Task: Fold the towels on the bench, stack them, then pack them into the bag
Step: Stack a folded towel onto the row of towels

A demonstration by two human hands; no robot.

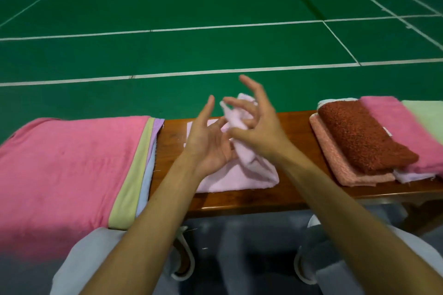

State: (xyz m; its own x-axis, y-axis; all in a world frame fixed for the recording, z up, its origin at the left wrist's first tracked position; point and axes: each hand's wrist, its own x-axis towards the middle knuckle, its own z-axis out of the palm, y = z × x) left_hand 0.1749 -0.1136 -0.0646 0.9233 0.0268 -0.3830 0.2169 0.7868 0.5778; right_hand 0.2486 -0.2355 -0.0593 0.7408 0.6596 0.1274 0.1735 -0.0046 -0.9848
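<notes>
At my far left a big pink towel [67, 170] lies spread over the end of the bench [239, 201], with a yellow-green towel [129, 179] and a lilac one [153, 141] showing as strips along its right edge. Next comes bare brown wood, and then the pale pink towel [239, 175] I am working on, which lies partly folded at the middle of the bench. My left hand [211, 141] is spread loosely, palm turned towards the cloth and forefinger pointing up, and it grips nothing, its inner fingers only touching the towel's raised fold. My right hand [259, 132] pinches that lifted, bunched part between the thumb and the curled lower fingers, while its two upper fingers stick out free above. Further right, well apart from my hands, a stack sits on the bench: a rust-red towel [364, 136] folded on top of a salmon towel [340, 165], and beside them a second pink towel [402, 127] over a whitish one [412, 176], with a pale green towel [429, 117] at the edge of view. Green court floor [215, 7] with white lines lies beyond the bench
</notes>
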